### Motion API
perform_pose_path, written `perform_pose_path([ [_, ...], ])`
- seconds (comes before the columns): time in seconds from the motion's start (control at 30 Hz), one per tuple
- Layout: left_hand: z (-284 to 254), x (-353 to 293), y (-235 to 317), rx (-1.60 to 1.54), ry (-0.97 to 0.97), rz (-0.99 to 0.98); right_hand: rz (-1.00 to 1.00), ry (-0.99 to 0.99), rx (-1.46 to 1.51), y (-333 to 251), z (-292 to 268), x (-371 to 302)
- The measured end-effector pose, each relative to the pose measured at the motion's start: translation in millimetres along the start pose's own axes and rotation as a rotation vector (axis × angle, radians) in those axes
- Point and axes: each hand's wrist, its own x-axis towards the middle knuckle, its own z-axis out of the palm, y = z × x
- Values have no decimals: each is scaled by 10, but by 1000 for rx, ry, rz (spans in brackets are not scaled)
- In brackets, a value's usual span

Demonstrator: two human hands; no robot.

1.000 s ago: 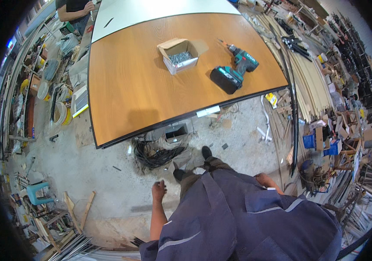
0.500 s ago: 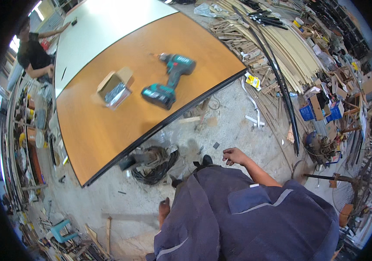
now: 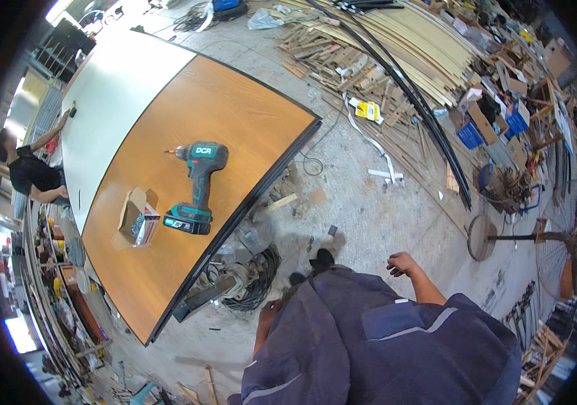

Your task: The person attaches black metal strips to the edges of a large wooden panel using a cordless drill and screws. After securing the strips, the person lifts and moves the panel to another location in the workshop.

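Cordless drill (image 3: 197, 183) sits on the orange tabletop (image 3: 234, 115), well ahead of both hands, next to an open screw box (image 3: 138, 217). Right hand (image 3: 403, 263) is loosely curled and empty, left hand (image 3: 269, 312) hangs empty too. View has swung since a second ago, so the table's now off to the left and nothing's been picked up yet

teal cordless drill (image 3: 197, 185) lying sideways on the orange panel (image 3: 187, 135).

A small open cardboard box (image 3: 137, 217) lies on the orange tabletop (image 3: 221, 115), just beside a teal drill (image 3: 196, 187). A yellow packet (image 3: 368, 110) lies on the floor. Blue cartons (image 3: 516, 119) sit among clutter, far right.
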Motion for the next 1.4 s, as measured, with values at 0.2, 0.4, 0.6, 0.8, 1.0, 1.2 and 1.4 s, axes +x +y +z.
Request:
perform_pose_path([
  [0.2,183,873,-201,79,-199,140,-34,-64,-23,-144,446,-307],
  [0.4,1,1249,1054,181,-416,138,-212,160,-139,50,462,-484],
  [0.6,-12,1540,2354,102,-499,309,31,128,454,-333,-117,-468],
  [0.8,94,1720,4238,6,-481,454,-136,151,226,-495,-899,598],
  [1.0,222,1991,5867,92,-419,394,-107,29,75,-1836,-2146,977],
  [1.2,-43,2547,6776,86,-278,327,-304,-116,-287,-2216,-2669,1729],
  [1.4,-289,3435,7078,151,-102,319,-305,-189,-335,-2840,-3116,2199],
])
